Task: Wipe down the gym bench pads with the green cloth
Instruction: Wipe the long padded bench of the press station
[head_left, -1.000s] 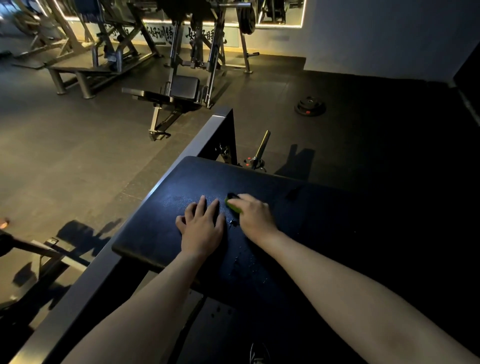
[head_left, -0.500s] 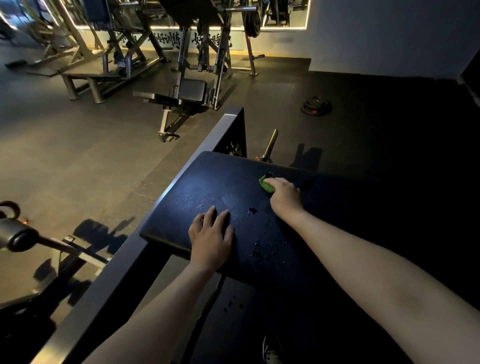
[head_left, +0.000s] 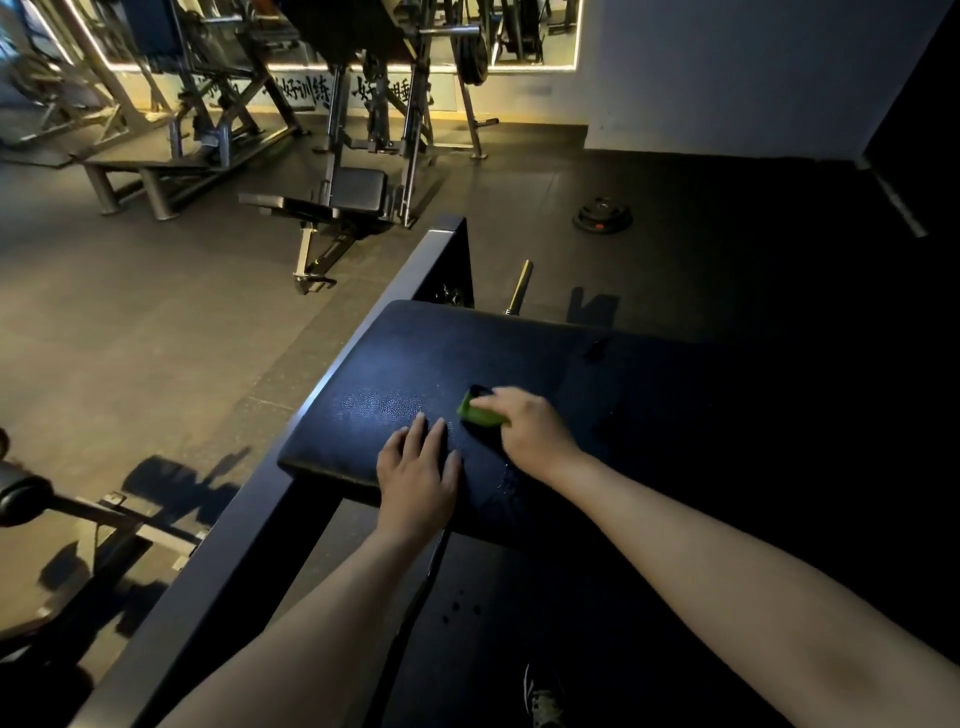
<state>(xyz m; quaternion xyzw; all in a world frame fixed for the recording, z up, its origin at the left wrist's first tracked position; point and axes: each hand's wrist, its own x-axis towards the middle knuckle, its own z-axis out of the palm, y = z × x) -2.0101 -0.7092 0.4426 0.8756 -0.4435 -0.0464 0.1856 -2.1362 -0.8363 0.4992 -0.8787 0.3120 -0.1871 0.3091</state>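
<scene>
A black textured bench pad (head_left: 395, 374) fills the middle of the view, lit at its left part. My left hand (head_left: 418, 480) rests flat on the pad near its front edge, fingers straight. Just right of it, my right hand (head_left: 530, 428) grips the green cloth (head_left: 478, 413) and presses it on the pad. Only a small green fold shows past my fingers. Wet drops glisten on the pad below my right wrist.
A grey steel frame beam (head_left: 291, 499) runs diagonally along the pad's left side. A barbell sleeve (head_left: 519, 286) pokes up behind the pad. A weight plate (head_left: 602, 213) lies on the dark floor. Another bench (head_left: 332, 208) and racks stand farther back. My shoe (head_left: 543, 699) shows at the bottom.
My right hand slid the cloth away across the pad to its far part, then back toward me, close beside my left hand. The left hand stayed flat on the pad.
</scene>
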